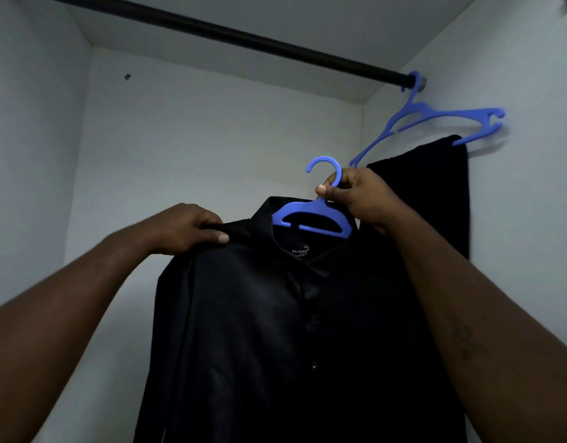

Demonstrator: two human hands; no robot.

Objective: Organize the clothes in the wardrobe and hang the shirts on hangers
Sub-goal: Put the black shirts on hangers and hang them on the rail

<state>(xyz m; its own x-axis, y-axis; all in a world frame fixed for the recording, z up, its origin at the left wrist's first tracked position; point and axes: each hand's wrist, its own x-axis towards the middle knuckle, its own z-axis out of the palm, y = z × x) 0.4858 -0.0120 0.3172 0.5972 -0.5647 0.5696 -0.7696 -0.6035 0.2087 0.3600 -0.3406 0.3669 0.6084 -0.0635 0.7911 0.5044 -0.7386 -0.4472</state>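
Nearest, filling the lower centre of the frame: black shirt [275,330], buttoned, hanging full length from a blue hanger [310,219] seated inside the collar. Left of centre: left hand [186,228], fingers closed on the shirt's shoulder seam, thumb pressed flat on the fabric. Right of centre, a little higher: right hand [355,193], pinching the hanger's neck just below the hook, hook open to the left and free above the fingers.

Probably the step in hand: squaring the shirt on the hanger, then lifting it to the rail. Best to tug that left shoulder outward until the seam sits on the hanger's end; far shoulder hidden behind the right forearm, so worth checking by feel. Best also to keep the grip low on the neck, leaving the hook clear, and to let go of the shoulder only once the weight hangs level.

Farther back, upper right: second blue hanger [435,119] on the dark rail [243,38], with a dark garment [435,193] draped below it. Plenty of bare rail toward the upper left; sensible to hook on just beside that hanger, lifting over and down.
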